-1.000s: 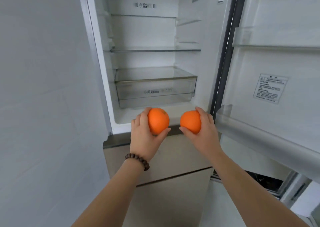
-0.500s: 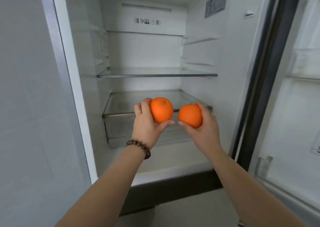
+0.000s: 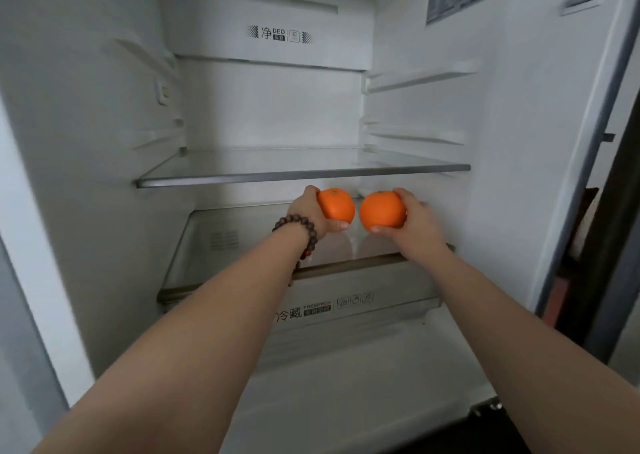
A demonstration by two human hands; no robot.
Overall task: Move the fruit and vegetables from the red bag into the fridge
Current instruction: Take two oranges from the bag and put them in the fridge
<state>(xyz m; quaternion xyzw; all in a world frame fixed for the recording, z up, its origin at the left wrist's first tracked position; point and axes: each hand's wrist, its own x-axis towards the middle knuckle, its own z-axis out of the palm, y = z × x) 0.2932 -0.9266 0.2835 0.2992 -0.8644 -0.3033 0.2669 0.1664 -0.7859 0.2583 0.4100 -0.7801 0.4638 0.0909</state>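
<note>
Two oranges are held side by side inside the open fridge [image 3: 86,141]. My left hand [image 3: 306,216] grips the left orange [image 3: 336,204], and my right hand [image 3: 417,219] grips the right orange [image 3: 382,210]. Both fruits hover just above the glass cover [image 3: 242,245] of the crisper drawer [image 3: 363,301] and below the glass shelf [image 3: 301,173]. Whether they touch the cover I cannot tell. The red bag is out of view.
The fridge interior has bare white walls with rail ledges [image 3: 419,75] on both sides. The fridge floor [image 3: 346,384] lies below the drawer. The dark door edge [image 3: 609,176] runs down the right side.
Both hands have carried the oranges from in front of the fridge into it, over the crisper cover. My view has moved closer to the compartment.
</note>
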